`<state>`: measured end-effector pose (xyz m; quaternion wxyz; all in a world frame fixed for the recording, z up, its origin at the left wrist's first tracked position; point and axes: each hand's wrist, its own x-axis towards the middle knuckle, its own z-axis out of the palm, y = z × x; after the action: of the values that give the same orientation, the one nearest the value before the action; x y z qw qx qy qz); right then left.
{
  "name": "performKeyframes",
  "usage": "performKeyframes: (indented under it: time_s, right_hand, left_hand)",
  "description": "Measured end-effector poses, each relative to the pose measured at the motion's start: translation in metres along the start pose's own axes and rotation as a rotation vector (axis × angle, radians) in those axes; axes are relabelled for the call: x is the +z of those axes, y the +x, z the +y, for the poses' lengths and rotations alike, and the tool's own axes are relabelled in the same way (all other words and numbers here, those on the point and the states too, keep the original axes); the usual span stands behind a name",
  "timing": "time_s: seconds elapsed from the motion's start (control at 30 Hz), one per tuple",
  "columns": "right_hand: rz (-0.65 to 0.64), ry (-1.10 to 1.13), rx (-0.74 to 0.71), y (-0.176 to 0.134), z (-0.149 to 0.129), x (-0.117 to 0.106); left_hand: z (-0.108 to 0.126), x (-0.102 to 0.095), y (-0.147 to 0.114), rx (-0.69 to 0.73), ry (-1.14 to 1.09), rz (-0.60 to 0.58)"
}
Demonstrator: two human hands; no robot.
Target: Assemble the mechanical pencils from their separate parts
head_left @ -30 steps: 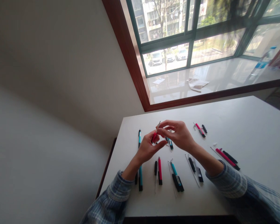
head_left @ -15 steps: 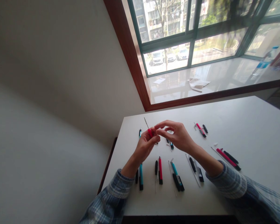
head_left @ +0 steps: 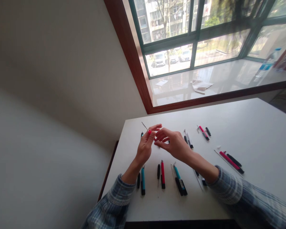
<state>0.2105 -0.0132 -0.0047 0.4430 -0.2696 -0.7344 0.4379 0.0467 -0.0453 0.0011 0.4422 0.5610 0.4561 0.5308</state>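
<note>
My left hand [head_left: 145, 150] is closed round a red pen barrel [head_left: 149, 131] held above the table. A thin refill [head_left: 144, 126] sticks out of the barrel's upper end, pointing up and left. My right hand [head_left: 175, 144] meets it from the right, its thumb and curled fingers closed about the pen's lower end, which they partly hide. Below the hands lie pen parts in groups: a teal pen [head_left: 143, 181] by a black cap [head_left: 138, 180], a red pen [head_left: 163, 175] by another black cap [head_left: 158, 171], and a teal barrel [head_left: 178, 174] with black pieces.
On the white table [head_left: 228, 124], a white-and-black pen [head_left: 189, 140], a small red pen [head_left: 203, 132] and a larger red pen [head_left: 230, 160] lie to the right with loose parts. Behind it, a windowsill holds a cloth [head_left: 201, 86] and a plastic bottle [head_left: 267, 65].
My left hand has turned the pen so its refill leans further left. The right hand has moved left and down, its fingers curling in to the pen's lower end.
</note>
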Motion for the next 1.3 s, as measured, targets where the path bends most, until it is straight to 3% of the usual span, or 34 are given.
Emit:
performKeyframes:
  time_s: [0.2, 0.37, 0.47, 0.63, 0.7, 0.8, 1.03, 1.3]
  right_hand:
    - [0.025, -0.065, -0.038, 0.0, 0.003, 0.006]
    - [0.013, -0.113, -0.048, 0.005, 0.005, -0.003]
    - [0.034, -0.163, -0.022, 0.006, 0.007, -0.019]
    - [0.13, -0.232, 0.037, 0.004, 0.012, -0.041]
    - [0.132, -0.233, 0.042, 0.001, 0.013, -0.043]
    - [0.125, -0.226, 0.05, -0.005, 0.015, -0.04]
    - [0.114, -0.247, 0.026, -0.013, 0.012, -0.031]
    - [0.087, -0.287, 0.029, -0.018, 0.014, -0.023]
  left_hand:
    - [-0.003, 0.009, -0.003, -0.055, -0.218, -0.109]
    - [-0.003, 0.001, -0.001, -0.037, -0.13, -0.177]
    - [0.0, -0.011, 0.004, -0.039, 0.061, -0.202]
    - [-0.01, -0.03, 0.01, -0.004, 0.796, 0.034]
    - [-0.017, -0.034, 0.01, -0.028, 1.019, 0.011]
    - [-0.023, -0.035, 0.008, -0.08, 1.155, -0.065]
    - [-0.018, -0.027, 0.008, -0.115, 1.196, -0.136]
    - [-0.009, -0.026, 0.007, -0.162, 0.986, -0.203]
